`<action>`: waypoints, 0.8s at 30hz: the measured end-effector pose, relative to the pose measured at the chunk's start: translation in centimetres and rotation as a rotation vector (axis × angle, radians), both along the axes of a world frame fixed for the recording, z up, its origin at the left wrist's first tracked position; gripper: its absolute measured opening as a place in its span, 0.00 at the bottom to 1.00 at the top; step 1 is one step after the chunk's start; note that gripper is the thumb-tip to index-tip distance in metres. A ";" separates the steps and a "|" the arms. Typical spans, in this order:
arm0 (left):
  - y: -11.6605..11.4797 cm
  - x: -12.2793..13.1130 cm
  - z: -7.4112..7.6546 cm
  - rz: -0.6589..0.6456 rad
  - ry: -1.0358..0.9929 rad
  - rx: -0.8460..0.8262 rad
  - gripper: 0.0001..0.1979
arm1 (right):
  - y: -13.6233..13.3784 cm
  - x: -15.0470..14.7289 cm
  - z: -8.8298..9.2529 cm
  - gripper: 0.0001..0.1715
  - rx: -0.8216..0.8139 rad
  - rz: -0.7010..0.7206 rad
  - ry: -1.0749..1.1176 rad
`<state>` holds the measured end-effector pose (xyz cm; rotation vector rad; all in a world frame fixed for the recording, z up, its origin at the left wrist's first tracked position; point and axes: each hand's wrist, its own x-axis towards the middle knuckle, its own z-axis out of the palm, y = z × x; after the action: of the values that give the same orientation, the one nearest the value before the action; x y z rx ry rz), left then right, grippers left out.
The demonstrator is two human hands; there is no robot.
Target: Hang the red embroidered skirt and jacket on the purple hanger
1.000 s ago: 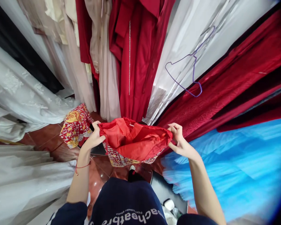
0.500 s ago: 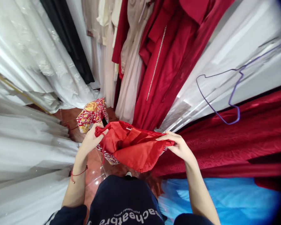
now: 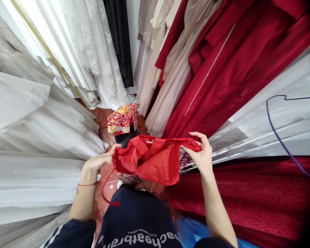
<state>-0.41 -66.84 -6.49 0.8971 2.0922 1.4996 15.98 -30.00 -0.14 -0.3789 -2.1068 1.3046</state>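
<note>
Left hand (image 3: 100, 161) grip is pinched on the left edge of the red lined garment (image 3: 155, 163) and right hand (image 3: 203, 156) grip is pinched on its right edge. The garment hangs stretched open between them, above the tiled floor (image 3: 110, 188) and in front of a red-and-gold patterned piece (image 3: 122, 119). Risk, as judged: both holds are fingertip-only on slick lining, so an edge could slip free, and the loose red cord (image 3: 102, 187) trailing from the left edge could snag in the narrow aisle between white gowns (image 3: 41, 137) and red dresses (image 3: 222, 69).
</note>
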 end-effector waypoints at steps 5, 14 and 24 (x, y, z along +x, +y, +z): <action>4.7 -0.8 -0.6 0.288 -0.063 0.078 0.24 | -0.7 0.4 2.6 0.25 0.142 0.102 -0.235; 6.6 -0.8 0.1 0.526 0.211 0.028 0.29 | 2.4 2.0 2.5 0.35 0.169 -0.202 -0.204; 12.0 0.2 1.0 0.508 0.331 -0.136 0.15 | 3.2 -0.4 0.0 0.32 -0.223 -0.108 -0.172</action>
<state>-0.23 -54.80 -5.48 0.6209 2.7873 1.4857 15.63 -26.77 -0.15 -0.7125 -2.0512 1.4923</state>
